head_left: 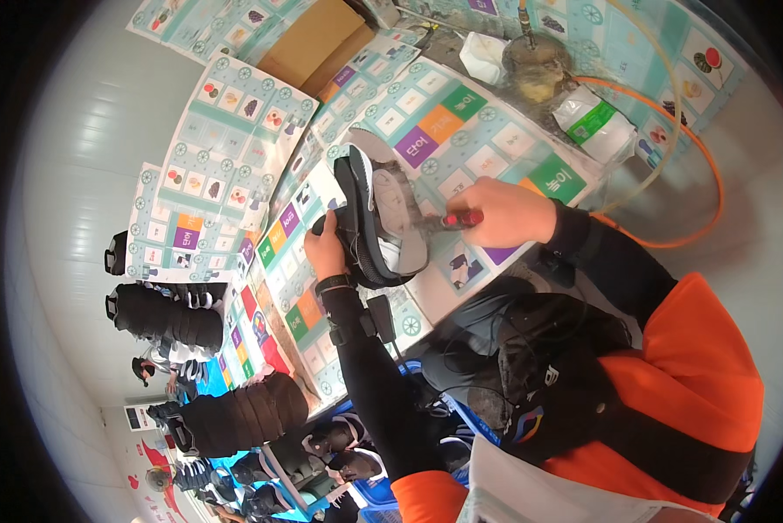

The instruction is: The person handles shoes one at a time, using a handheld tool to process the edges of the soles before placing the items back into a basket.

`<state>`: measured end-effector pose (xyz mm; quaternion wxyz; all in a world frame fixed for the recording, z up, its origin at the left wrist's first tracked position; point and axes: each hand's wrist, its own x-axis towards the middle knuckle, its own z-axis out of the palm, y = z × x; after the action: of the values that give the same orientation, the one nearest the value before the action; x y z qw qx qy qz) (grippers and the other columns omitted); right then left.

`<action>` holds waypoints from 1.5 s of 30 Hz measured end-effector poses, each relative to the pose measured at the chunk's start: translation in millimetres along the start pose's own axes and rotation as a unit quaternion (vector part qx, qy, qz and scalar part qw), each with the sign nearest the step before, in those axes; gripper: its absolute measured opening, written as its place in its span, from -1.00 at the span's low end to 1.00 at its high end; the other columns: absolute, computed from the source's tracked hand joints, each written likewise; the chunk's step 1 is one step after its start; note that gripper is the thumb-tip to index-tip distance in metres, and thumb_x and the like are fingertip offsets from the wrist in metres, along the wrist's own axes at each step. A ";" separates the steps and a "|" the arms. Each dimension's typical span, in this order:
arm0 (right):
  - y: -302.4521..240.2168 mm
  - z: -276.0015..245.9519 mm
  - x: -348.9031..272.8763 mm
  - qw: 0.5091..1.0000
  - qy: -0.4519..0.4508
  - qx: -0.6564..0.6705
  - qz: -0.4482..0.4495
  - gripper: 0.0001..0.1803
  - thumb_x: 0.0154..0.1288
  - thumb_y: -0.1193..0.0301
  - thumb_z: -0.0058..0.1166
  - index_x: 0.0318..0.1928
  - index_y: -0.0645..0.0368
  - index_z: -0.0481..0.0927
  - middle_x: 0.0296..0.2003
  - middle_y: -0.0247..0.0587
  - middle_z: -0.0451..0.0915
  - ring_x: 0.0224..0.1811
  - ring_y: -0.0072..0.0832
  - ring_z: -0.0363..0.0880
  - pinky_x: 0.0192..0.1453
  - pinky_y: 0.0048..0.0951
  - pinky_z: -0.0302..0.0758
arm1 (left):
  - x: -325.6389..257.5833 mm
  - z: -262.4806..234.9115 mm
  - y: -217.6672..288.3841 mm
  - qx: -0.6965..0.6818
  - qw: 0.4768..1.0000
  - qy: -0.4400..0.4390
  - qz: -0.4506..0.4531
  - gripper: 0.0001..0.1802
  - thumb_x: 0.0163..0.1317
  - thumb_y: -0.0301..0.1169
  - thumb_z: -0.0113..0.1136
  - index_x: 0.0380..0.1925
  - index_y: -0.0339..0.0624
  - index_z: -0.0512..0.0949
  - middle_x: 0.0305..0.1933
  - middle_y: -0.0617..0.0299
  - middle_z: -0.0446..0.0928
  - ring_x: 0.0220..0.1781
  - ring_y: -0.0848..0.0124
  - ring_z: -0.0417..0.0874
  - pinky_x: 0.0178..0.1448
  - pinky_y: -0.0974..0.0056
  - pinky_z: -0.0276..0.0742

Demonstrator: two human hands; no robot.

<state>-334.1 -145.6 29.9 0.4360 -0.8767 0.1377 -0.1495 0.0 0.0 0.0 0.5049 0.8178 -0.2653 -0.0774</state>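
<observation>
My left hand (325, 250) grips a black shoe (364, 248) at its side, with the thumb and fingers wrapped round its edge. The shoe lies tilted on the worktable (487, 157), and a pale grey, sole-shaped surface (396, 205) faces my right hand. In my right hand (511, 214) is a short tool with a red handle (464, 220). Its dark end is blurred and points at the pale surface; whether it touches cannot be made out. A grey curved piece (369, 144) shows at the shoe's far end.
At the back right stand a stained round pot (535, 63), a white packet with a green band (593, 124) and an orange hose (721, 187). Upright printed boards (226, 148) line the left. Shoes (356, 462) fill blue crates below. Black stacks (234, 414) and a person (147, 368) are farther left.
</observation>
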 end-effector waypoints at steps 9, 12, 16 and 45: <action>7.7 9.7 -19.5 0.996 0.021 0.084 -0.016 -0.82 0.07 0.46 0.11 -0.29 0.23 0.64 -0.54 0.04 0.53 -0.46 -0.01 0.53 -0.29 -0.15 0.43 | -21.0 8.8 -9.4 -0.116 0.993 0.013 -0.021 -0.59 0.41 -0.22 0.39 -0.14 -0.49 0.68 -0.24 0.16 0.72 -0.31 0.43 0.67 -0.22 0.26 0.54; 15.6 3.7 -16.9 0.998 0.045 0.051 -0.010 -0.84 0.05 0.48 0.13 -0.32 0.24 0.63 -0.55 0.00 0.54 -0.50 -0.07 0.51 -0.32 -0.19 0.41 | -26.4 9.2 -2.9 -0.116 0.993 0.005 -0.024 -0.64 0.44 -0.26 0.36 -0.14 -0.46 0.68 -0.21 0.15 0.73 -0.29 0.42 0.70 -0.21 0.26 0.55; 3.5 -2.2 -23.7 0.996 -0.038 0.069 0.031 -0.88 0.07 0.47 0.14 -0.37 0.26 0.59 -0.55 0.00 0.54 -0.50 -0.10 0.52 -0.35 -0.18 0.40 | -37.4 3.2 4.7 -0.150 0.988 0.008 -0.029 -0.61 0.43 -0.23 0.37 -0.10 -0.45 0.66 -0.16 0.10 0.73 -0.23 0.36 0.73 -0.13 0.26 0.61; 11.3 17.7 2.1 0.983 0.180 0.032 0.004 -0.86 0.17 0.43 0.10 -0.26 0.19 0.62 -0.44 0.17 0.60 -0.30 0.21 0.60 -0.23 0.07 0.46 | -40.7 -32.3 -28.0 -0.438 0.889 -0.124 -0.040 -0.62 0.55 -0.32 0.19 0.29 -0.11 0.51 0.23 0.21 0.67 0.24 0.31 0.67 0.34 0.12 0.50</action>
<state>-326.7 -140.2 10.9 0.4328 -0.8202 0.2123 -0.3080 -11.7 56.0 -14.6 0.7716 0.5071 -0.2314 -0.3065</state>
